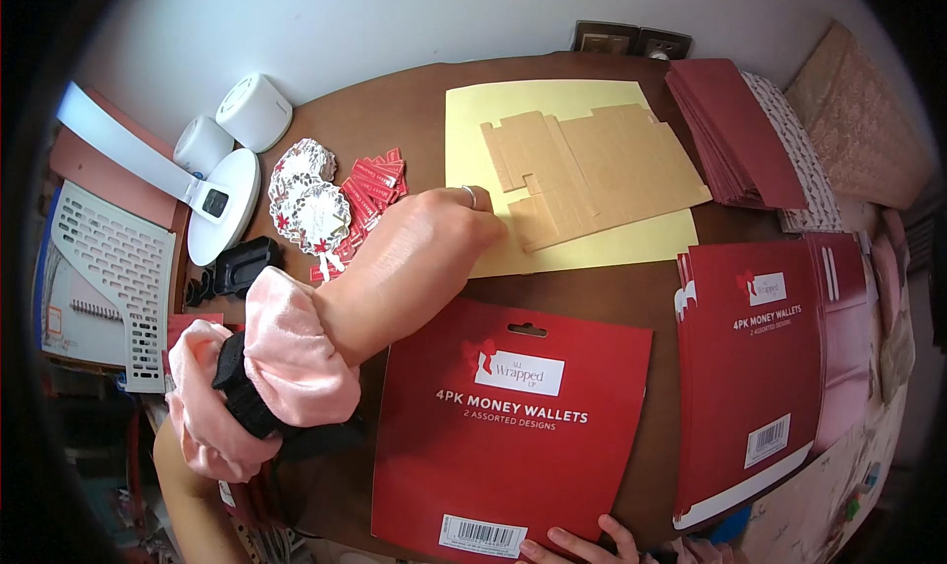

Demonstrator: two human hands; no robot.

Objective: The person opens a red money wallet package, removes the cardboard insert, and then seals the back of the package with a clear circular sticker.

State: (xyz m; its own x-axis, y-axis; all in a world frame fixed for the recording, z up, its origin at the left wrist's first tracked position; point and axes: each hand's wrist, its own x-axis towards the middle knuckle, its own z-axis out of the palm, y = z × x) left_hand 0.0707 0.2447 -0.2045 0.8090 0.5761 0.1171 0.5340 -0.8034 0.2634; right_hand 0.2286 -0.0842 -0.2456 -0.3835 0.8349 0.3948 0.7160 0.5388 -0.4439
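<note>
My left hand (434,234), with a ring on one finger and a pink scrunchie (301,342) and black band (244,391) at the wrist, hovers over the near-left part of a yellow sheet (631,258). Its fingers curl away from me, so what they hold, if anything, is hidden. A flattened brown cardboard piece (621,165) lies on that sheet, just right of the hand. Below is a red "4PK Money Wallets" backing card (513,465), front up. The fingers of my right hand (587,544) rest spread at its lower right edge; the thumb is not visible.
Red printed tags (370,194) and round white floral tags (314,204) lie at left, beside a white lamp base (227,209) and a black tape dispenser (242,265). More red cards (750,367) are stacked at right, below dark red envelopes (740,135). The brown desk (395,96) meets a wall.
</note>
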